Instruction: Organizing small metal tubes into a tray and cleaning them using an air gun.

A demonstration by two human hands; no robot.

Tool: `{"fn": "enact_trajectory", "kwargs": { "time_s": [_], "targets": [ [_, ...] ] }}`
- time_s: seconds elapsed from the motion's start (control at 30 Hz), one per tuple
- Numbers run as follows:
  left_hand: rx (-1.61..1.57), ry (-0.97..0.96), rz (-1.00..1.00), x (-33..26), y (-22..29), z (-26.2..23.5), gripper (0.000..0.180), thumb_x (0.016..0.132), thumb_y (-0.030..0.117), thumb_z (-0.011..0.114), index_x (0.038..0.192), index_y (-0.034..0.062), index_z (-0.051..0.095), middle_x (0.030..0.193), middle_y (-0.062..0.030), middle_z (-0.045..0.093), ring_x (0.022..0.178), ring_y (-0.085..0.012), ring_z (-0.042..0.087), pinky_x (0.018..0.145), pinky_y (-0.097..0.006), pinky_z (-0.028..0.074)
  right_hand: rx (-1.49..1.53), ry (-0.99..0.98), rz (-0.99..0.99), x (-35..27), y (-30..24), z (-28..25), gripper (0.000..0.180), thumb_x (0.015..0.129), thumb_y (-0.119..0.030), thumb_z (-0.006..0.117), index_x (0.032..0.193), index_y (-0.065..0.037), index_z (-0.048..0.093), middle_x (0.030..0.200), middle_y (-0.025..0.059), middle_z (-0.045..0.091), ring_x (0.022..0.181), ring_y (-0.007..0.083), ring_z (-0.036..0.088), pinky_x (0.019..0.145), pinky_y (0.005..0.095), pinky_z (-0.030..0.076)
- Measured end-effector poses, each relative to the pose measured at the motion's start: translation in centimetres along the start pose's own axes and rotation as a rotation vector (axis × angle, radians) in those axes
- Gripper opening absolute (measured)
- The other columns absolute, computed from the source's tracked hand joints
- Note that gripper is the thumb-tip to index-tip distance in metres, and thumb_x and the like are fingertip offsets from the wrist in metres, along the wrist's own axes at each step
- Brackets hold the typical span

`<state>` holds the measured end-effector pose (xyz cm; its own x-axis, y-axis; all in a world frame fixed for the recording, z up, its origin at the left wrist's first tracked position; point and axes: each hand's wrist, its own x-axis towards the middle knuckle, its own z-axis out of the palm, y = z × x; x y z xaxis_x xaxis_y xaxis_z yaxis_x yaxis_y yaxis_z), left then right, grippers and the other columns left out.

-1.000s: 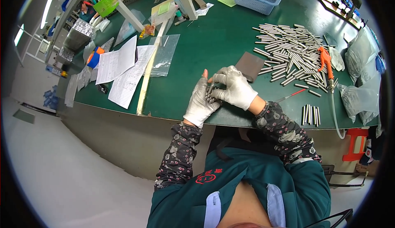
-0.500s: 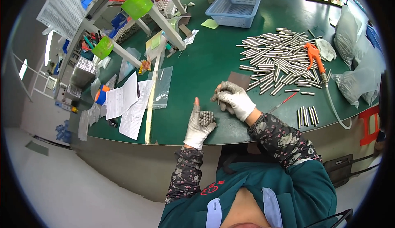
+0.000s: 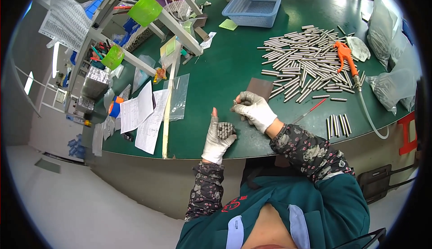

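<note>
in the head view, the two gloved hands are apart over the near edge of the green table [image 3: 202,82]. the left hand [image 3: 215,142] is curled around a bundle of metal pins [image 3: 225,130], thumb sticking up beside it. the pins' ends face the camera, so their long axis runs roughly up toward the head.

the right hand [image 3: 256,109] sits farther from the near edge and to the right, thumb and fingertips brought close together; a glint shows there, too small to tell whether a pin is pinched. from it, the bundle lies left and toward the near edge, near but not touching.

the loose pile of pins [image 3: 310,64] lies flat, axes mixed, toward the right edge and beyond the right hand, the nearer of the two. a brown plate [image 3: 259,88] lies between that hand and the pile. a short row of pins [image 3: 338,126] lies by the near edge, farther right, each pointing roughly away from it.
</note>
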<state>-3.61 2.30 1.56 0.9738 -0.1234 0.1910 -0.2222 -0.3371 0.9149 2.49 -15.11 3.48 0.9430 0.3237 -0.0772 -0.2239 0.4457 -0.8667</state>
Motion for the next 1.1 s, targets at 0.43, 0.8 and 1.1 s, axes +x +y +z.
{"fn": "enact_trajectory", "kwargs": {
  "time_s": [0.43,0.8,1.1],
  "targets": [
    [-0.002,-0.007,0.014,0.0,-0.5,-0.1,0.108,0.065,-0.009,0.071,0.151,0.0200,0.012,0.089,0.0005,0.055,0.077,-0.0093,0.055,0.073,-0.024,0.050,-0.096,0.019,-0.053,-0.1,0.1,0.1,0.019,0.078,-0.009,0.070,0.089,-0.007,0.056,0.081,-0.0032,0.057,0.064,0.0036,0.050,0.053,0.0181,0.040],
    [-0.010,-0.009,0.019,0.0,-0.2,-0.1,0.108,0.064,-0.009,0.071,0.150,0.0163,0.012,0.091,0.0003,0.055,0.077,-0.0099,0.055,0.072,-0.024,0.050,-0.039,-0.033,-0.113,0.2,1.3,-0.1,0.021,0.075,0.000,0.071,0.089,-0.004,0.055,0.087,0.0006,0.058,0.082,0.0086,0.056,0.073,0.0214,0.046],
    [-0.001,0.029,0.030,0.1,-0.5,0.0,0.107,0.062,-0.008,0.072,0.149,0.0113,0.015,0.123,-0.0039,0.050,0.082,-0.0111,0.055,0.075,-0.024,0.051,-0.112,-0.006,-0.157,0.0,1.4,0.1,0.020,0.074,-0.001,0.072,0.090,-0.001,0.059,0.086,0.0010,0.060,0.081,0.0082,0.056,0.074,0.0214,0.047]
  ]
}}
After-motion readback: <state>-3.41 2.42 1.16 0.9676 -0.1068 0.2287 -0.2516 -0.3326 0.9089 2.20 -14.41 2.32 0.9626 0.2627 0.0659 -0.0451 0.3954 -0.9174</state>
